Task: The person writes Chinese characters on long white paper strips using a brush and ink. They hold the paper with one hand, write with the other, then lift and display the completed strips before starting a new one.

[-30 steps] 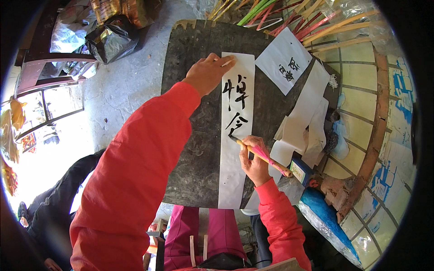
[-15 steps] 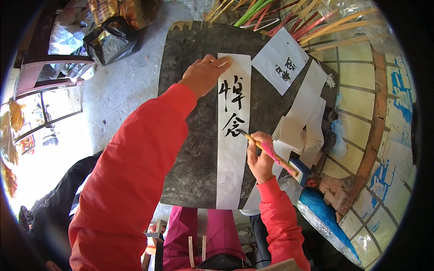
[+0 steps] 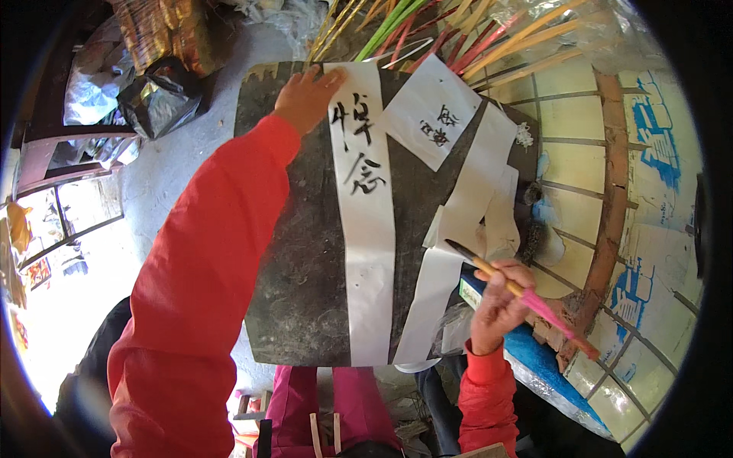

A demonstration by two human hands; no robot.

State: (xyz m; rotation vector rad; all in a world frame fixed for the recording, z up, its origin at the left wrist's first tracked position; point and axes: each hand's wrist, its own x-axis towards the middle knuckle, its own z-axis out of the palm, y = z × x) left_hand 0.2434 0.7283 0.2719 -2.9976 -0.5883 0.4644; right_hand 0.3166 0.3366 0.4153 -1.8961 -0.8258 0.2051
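A long white paper strip (image 3: pixel 369 275) with black brush characters runs down the dark, worn board (image 3: pixel 301 305). My left hand (image 3: pixel 309 95) is closed on the strip's upper left end, at the board's far edge. Lower down, the strip has a slight bend and a small dark speck. My right hand (image 3: pixel 500 305) grips a writing brush (image 3: pixel 540 307) with a wooden handle wrapped in pink. Its dark tip points up and left, over the loose paper strips at the board's right side, apart from the written strip.
A white paper square (image 3: pixel 418 107) with writing lies right of the strip's top. More blank paper strips (image 3: pixel 481 175) lie along the right. Coloured sticks (image 3: pixel 489 38) stick out beyond the far edge. A black plastic bag (image 3: pixel 160 99) sits at upper left, a blue package (image 3: pixel 538 355) at lower right.
The written strip has slid toward the board's far edge with my left hand. My right hand has lifted the brush off the lower character and moved right and nearer. The view has shifted.
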